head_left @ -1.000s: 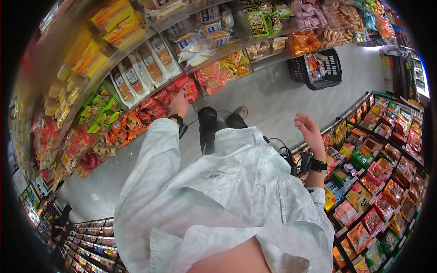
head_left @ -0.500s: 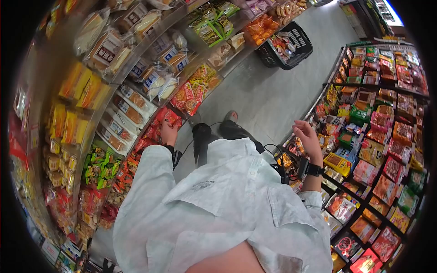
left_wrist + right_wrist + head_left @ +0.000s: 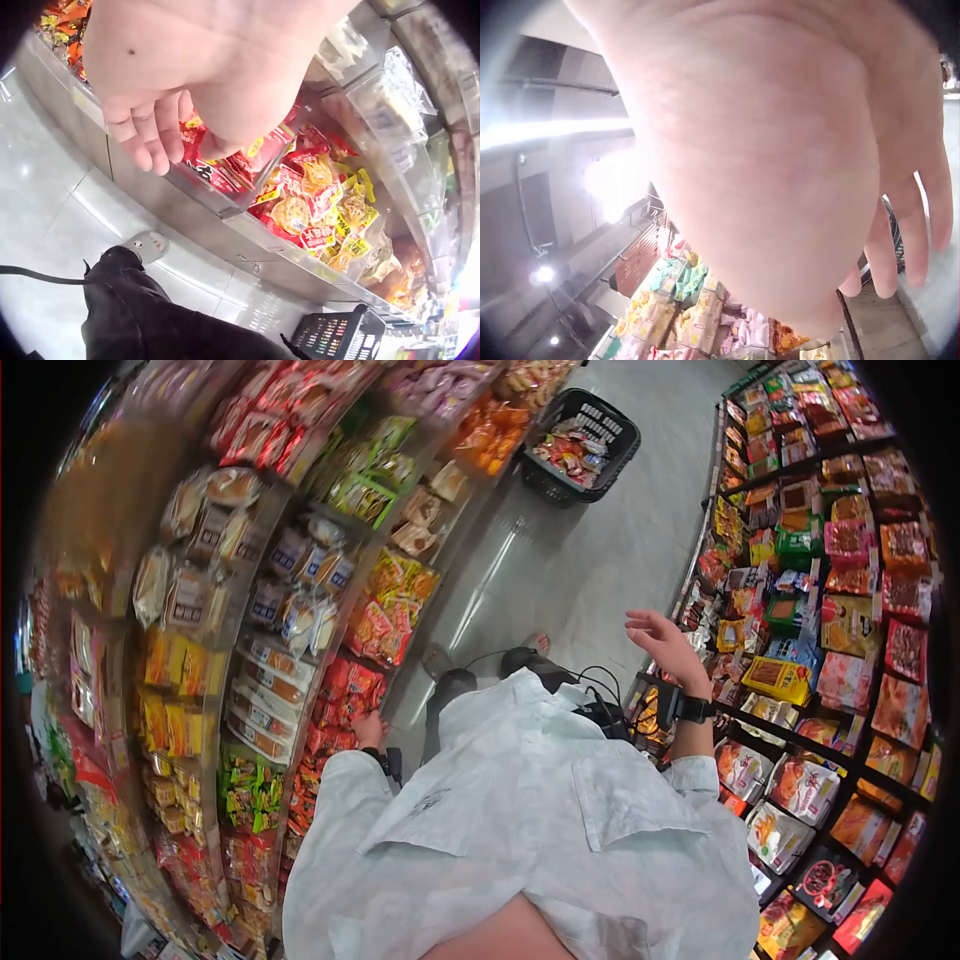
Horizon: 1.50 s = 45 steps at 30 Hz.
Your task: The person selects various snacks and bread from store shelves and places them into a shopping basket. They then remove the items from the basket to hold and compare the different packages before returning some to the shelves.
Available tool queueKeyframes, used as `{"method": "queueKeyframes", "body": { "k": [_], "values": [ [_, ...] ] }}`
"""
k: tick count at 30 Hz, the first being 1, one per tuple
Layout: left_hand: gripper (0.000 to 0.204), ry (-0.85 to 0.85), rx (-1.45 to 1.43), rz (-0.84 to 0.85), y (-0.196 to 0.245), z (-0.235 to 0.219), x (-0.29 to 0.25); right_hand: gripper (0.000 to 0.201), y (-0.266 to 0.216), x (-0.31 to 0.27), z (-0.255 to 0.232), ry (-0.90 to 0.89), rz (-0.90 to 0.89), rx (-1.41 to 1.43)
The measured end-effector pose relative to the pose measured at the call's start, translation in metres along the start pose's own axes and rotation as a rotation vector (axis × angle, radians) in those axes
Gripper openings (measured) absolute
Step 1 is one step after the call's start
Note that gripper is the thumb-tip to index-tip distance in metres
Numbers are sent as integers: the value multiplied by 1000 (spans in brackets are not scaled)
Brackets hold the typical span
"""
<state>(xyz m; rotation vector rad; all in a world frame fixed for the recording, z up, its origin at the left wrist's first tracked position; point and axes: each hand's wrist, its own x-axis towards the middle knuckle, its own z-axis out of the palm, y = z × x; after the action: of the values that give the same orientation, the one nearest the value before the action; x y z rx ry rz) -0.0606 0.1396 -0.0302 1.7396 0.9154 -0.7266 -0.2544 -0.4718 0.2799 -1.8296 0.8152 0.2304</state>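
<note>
In the head view my left hand (image 3: 371,730) is at the left shelf's front edge, beside red snack packets (image 3: 350,692). The left wrist view shows that hand (image 3: 191,82) from the palm side, its fingers (image 3: 142,135) loosely bent over the bin of red packets (image 3: 225,172). Nothing shows gripped between thumb and fingers, though the palm hides part of the packets. On the other side my right hand (image 3: 668,648) hangs in the air above the aisle, fingers relaxed and holding nothing. Its palm (image 3: 765,165) fills much of the right wrist view.
A black shopping basket (image 3: 630,445) with several packets inside stands on the grey floor (image 3: 590,575) ahead. Tiered bins of wrapped bread (image 3: 265,705) and sweets line my left. Racks of packaged food (image 3: 850,625) run along my right. A thin cable (image 3: 590,682) loops near my waist.
The view has turned, with the left shelves swinging toward upright and the basket shifting left in view. My left hand remains by the red packets; the right hand stays raised.
</note>
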Motion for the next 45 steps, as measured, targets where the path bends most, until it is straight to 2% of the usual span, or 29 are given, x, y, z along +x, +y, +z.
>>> {"method": "queueKeyframes", "body": {
  "k": [3,9,12,15,18,19,22,23,26,27,28,30,32,34,36,38,40,41,42,45],
  "values": [
    [12,-26,25,-28,-6,16,-2,44,18,11,-35,38,-32,42],
    [18,-254,288,-84,42,101,-55,35,41,19,-93,197,-248,332],
    [16,-553,379,-27,71,146,-45,33,31,8,-135,254,-265,384],
    [14,-579,460,64,115,198,-66,30,43,3,-163,324,-234,504],
    [14,-458,457,171,146,254,-84,29,72,9,-190,460,-86,697],
    [14,-499,453,208,156,265,-83,29,84,13,-199,497,-66,792],
    [15,-464,473,215,173,305,-85,29,125,26,-231,584,-13,1015],
    [12,-465,450,211,179,319,-86,29,130,35,-242,557,-46,1013],
    [6,-578,564,107,175,350,-42,29,180,34,-285,729,84,954],
    [4,-622,495,41,166,363,-20,30,194,34,-299,765,110,964],
    [4,-589,499,16,165,375,-20,31,209,34,-312,800,138,973],
    [5,-524,505,-29,173,411,-30,20,265,42,-331,960,133,971],
    [6,-488,540,-21,194,448,-51,10,347,35,-346,822,163,1104],
    [7,-503,533,5,207,486,-51,15,377,28,-348,766,454,1154],
    [10,-580,532,86,233,528,-45,16,413,36,-336,938,563,1494],
    [15,-604,518,118,261,553,-50,14,390,36,-326,869,704,1471],
    [19,-572,489,154,296,578,-67,14,406,57,-322,883,880,1570],
    [20,-546,482,180,311,591,-75,11,408,65,-324,823,916,1512],
    [21,-517,477,199,320,601,-80,10,396,82,-324,891,969,1468],
    [21,-499,453,231,338,613,-81,11,396,122,-349,740,1033,1424]
  ]
}}
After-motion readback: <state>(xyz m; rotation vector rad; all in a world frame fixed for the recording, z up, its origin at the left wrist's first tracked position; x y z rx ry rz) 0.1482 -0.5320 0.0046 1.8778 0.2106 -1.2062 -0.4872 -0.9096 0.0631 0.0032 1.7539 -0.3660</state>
